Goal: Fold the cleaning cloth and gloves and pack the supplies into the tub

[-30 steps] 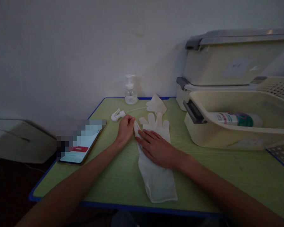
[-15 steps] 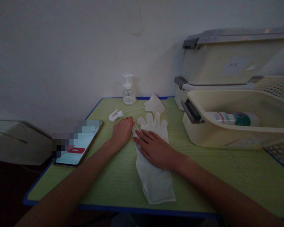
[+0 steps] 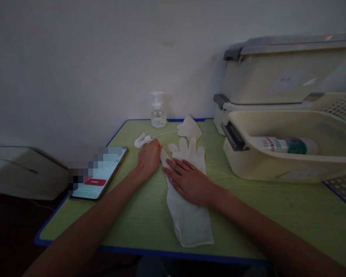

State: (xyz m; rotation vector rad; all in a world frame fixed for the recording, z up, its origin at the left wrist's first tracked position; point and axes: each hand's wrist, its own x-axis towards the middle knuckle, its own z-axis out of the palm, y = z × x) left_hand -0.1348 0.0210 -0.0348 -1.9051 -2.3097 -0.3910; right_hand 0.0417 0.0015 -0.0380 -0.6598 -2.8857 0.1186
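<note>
A long white disposable glove (image 3: 190,223) lies flat on the green tabletop (image 3: 127,227), fingers pointing to the far side and cuff toward me. Across its palm rests my right hand (image 3: 188,182), flat with fingers stretched out, pressing on it. At the glove's left edge, my left hand (image 3: 149,157) is closed on its thumb, which is drawn out to the left. The left fingertips are partly hidden. Just beyond that hand sits a white clip-like piece (image 3: 142,140), with a thin white tube running to a pale, flat piece (image 3: 189,127) whose kind I cannot make out.
A phone (image 3: 99,177) with a lit screen lies at the left. A clear pump bottle (image 3: 158,113) stands by the wall. At the right, an open cream bin (image 3: 276,167) holds a white and teal bottle (image 3: 288,145); lidded boxes (image 3: 276,77) are stacked behind it.
My left hand has turned slightly, its fingers curled tighter at the glove's thumb. The right hand stays flat in place. The whole view has shifted a little.
</note>
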